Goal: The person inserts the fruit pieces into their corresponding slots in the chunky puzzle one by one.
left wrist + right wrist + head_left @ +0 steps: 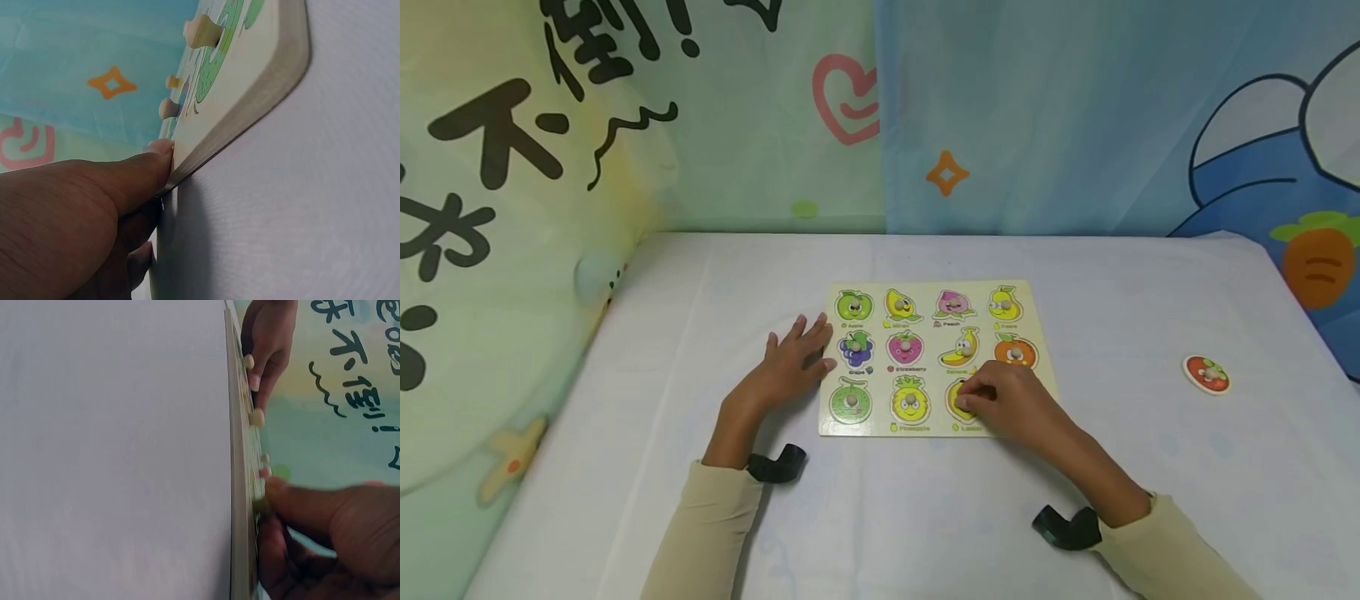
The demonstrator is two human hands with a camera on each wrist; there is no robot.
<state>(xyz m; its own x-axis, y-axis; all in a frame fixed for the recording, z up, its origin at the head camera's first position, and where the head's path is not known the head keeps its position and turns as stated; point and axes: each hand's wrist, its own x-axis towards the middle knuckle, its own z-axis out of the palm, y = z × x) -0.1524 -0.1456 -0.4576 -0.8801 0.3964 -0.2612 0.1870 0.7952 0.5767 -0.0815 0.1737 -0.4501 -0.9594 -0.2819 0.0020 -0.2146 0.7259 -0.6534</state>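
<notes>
A wooden fruit puzzle board [880, 427] lies on the white cloth, with knobbed fruit pieces in its cutouts. At its lower right, my right hand [1018, 404] pinches the knob of the yellow lemon piece [956, 402] between thumb and fingers. The right wrist view shows this pinch by my right hand [331, 537] low over the board, with the knob partly hidden. My left hand [793, 362] touches the board's left edge, fingers spread. Up close, the left thumb [140, 175] rests at the edge near the watermelon piece [212, 75]. My right hand covers the board's lower right corner.
A loose red tomato piece [1207, 375] lies on the white cloth [1120, 317] to the right of the board. Behind the table hangs a printed backdrop [1037, 108]. Black bands [778, 464] sit at both wrists.
</notes>
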